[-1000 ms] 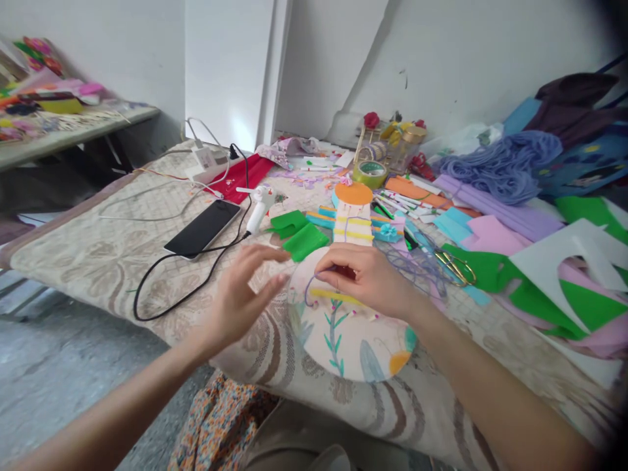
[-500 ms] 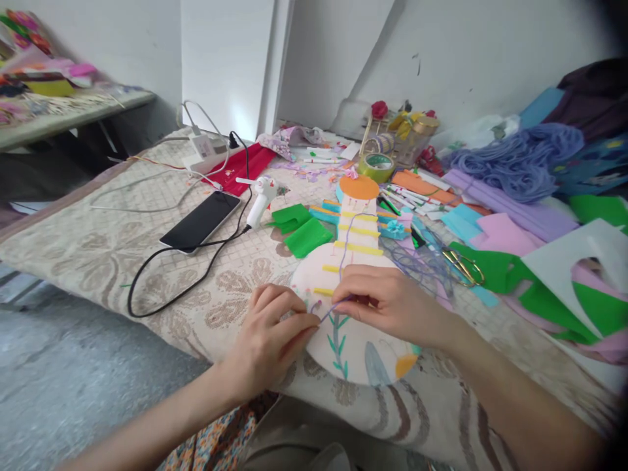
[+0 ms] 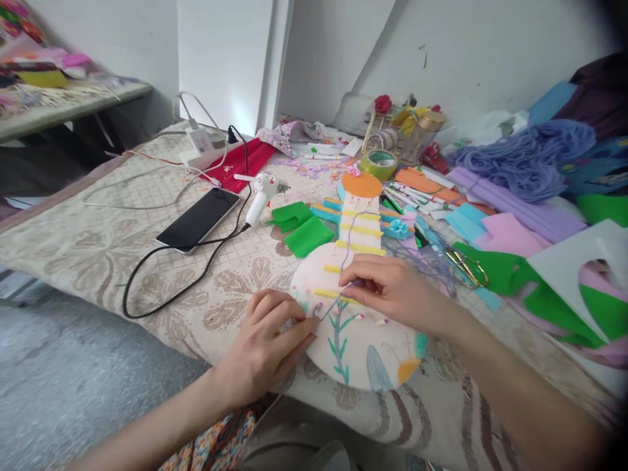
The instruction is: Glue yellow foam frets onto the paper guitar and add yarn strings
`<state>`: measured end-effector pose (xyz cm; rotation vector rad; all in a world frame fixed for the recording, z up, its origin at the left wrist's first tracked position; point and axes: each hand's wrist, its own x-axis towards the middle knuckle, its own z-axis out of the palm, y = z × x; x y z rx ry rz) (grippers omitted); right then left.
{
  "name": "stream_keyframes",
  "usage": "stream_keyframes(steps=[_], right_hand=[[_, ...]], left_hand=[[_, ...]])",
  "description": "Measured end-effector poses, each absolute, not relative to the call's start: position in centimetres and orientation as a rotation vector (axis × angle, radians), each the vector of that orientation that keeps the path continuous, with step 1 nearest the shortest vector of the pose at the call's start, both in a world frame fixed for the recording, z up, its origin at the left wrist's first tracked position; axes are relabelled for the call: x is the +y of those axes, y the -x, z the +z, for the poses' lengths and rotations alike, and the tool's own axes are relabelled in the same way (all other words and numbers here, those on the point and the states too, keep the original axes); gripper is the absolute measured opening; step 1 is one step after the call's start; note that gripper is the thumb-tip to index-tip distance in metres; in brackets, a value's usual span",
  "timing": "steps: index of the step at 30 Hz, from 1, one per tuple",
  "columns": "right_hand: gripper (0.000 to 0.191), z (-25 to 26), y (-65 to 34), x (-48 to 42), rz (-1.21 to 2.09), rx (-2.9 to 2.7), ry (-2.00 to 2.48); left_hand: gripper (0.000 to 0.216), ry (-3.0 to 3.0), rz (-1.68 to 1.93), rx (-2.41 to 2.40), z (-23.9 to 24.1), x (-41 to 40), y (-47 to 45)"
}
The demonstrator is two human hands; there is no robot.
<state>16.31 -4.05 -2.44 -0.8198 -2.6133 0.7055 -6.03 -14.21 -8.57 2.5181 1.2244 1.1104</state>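
A guitar-shaped paper craft [image 3: 360, 337] lies on the patterned cloth, with a round painted body, yellow strips across its neck and an orange disc on top. A thin purple yarn strand [image 3: 338, 297] runs down the neck. My left hand [image 3: 267, 343] rests on the body's left edge, fingers pinched on the yarn's lower end. My right hand [image 3: 392, 291] lies over the body's upper part, fingers pinched on the same strand a little higher.
A black phone [image 3: 199, 219] and a white glue gun [image 3: 260, 196] with its black cable lie to the left. Green foam pieces [image 3: 301, 232], scissors [image 3: 466, 268], tape roll [image 3: 380, 160], markers, purple yarn [image 3: 520, 163] and coloured foam sheets crowd the right and back.
My left hand came down from the air onto the craft's edge and pinched the yarn. My right hand stayed on the strand, now drawn taut between both hands.
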Motion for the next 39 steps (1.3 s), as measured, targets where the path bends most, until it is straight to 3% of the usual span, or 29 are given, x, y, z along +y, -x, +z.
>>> stream_keyframes(steps=[11, 23, 39], right_hand=[[0.006, -2.5, -16.2, -2.4, 0.69, -2.553, 0.871], [0.008, -3.0, -16.7, -2.2, 0.756, -2.614, 0.837], [0.011, -2.2, -17.1, -2.7, 0.822, -2.714, 0.806]], left_hand=[[0.022, -2.655, 1.06, 1.193, -7.8, -13.8, 6.1], [0.022, -2.565, 1.313, 1.286, -8.7, -13.9, 6.2], [0.024, -2.578, 1.164, 1.239, -8.8, -13.8, 6.4]])
